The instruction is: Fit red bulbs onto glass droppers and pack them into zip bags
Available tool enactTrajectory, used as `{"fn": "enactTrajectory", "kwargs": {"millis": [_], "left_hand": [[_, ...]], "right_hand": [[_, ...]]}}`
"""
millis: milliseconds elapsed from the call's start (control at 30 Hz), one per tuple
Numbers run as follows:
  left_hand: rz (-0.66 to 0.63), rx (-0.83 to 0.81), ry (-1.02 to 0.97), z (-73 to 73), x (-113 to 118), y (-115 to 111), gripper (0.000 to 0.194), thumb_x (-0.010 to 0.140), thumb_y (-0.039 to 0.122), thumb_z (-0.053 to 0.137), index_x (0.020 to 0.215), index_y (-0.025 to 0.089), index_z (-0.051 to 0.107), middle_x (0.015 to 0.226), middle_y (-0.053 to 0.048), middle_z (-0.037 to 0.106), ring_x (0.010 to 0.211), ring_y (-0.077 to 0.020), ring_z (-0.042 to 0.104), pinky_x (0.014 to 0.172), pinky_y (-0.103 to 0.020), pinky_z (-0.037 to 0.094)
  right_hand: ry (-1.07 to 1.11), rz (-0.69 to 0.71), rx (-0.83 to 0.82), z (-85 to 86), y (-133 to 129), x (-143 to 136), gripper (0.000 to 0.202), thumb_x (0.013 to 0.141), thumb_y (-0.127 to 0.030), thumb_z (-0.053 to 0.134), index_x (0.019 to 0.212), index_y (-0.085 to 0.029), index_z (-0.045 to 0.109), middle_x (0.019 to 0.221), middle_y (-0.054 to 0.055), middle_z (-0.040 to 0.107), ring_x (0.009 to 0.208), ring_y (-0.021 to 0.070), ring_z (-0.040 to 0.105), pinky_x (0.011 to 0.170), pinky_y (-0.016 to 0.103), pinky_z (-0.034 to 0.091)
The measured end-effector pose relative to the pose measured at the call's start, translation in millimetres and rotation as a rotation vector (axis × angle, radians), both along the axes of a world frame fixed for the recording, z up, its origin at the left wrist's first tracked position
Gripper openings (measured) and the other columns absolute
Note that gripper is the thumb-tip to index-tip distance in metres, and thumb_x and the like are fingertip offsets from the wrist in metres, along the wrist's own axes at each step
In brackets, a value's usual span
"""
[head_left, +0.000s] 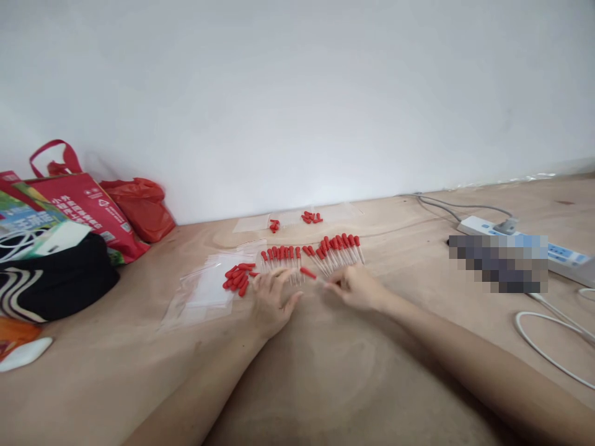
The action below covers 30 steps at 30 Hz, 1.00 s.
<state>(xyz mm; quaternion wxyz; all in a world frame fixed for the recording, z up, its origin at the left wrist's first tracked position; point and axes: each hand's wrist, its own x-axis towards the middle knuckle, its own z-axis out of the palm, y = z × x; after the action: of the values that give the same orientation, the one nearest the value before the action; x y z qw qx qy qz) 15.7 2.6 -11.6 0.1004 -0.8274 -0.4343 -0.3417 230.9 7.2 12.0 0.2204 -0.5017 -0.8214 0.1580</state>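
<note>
Between the fingertips of my right hand [353, 287] is the clear stem of a glass dropper [307, 272]; its red rubber bulb points left, toward my other hand. My left hand [273, 298] is open, fingers spread, just left of that bulb and in front of a row of droppers [281, 253]. Beyond my right hand, more red-capped droppers [341, 244] lie side by side with their bulbs toward the wall. Loose red rubber bulbs [239, 277] are heaped on clear plastic bags [204, 294] beside my left hand, which partly hides the left row.
Along the wall [297, 105] lie more clear bags with small red bulbs [311, 217]. At left stand a red shopping bag [93, 207], a red plastic bag [142, 207] and a black cloth item [60, 279]. A white power strip [564, 255], cables and a blurred-out object lie at right.
</note>
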Motion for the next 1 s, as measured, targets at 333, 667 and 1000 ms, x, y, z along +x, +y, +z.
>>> {"fn": "enactTrajectory", "kwargs": {"millis": [333,667,1000], "left_hand": [[0.117,-0.323,0.014,-1.3,-2,4,0.015,0.073,0.024,0.056,0.087,0.02,0.054,0.089,-0.003,0.057,0.087,-0.0204,0.053,0.08,-0.037,0.033],[0.129,-0.303,0.021,-1.2,-3,4,0.005,0.072,0.024,0.056,0.076,0.02,0.058,0.081,-0.001,0.057,0.083,-0.0196,0.052,0.077,-0.036,0.03],[0.387,0.004,-0.013,-1.8,-20,19,0.017,0.072,0.035,0.057,0.074,0.019,0.061,0.079,-0.005,0.058,0.081,-0.022,0.051,0.077,-0.038,0.025]], "right_hand": [[0.068,-0.604,0.019,-22.3,65,-6,0.023,0.075,-0.029,0.048,0.092,-0.019,0.058,0.079,0.006,0.066,0.08,0.0194,0.058,0.072,0.029,0.035],[-0.102,-0.581,0.134,-25.3,62,-14,0.026,0.077,-0.036,0.046,0.093,-0.017,0.054,0.082,0.007,0.064,0.082,0.0217,0.056,0.079,0.035,0.026],[-0.108,-0.422,0.057,-21.2,54,-73,0.029,0.078,-0.036,0.044,0.094,-0.014,0.054,0.087,0.01,0.064,0.083,0.0216,0.057,0.076,0.034,0.024]]}}
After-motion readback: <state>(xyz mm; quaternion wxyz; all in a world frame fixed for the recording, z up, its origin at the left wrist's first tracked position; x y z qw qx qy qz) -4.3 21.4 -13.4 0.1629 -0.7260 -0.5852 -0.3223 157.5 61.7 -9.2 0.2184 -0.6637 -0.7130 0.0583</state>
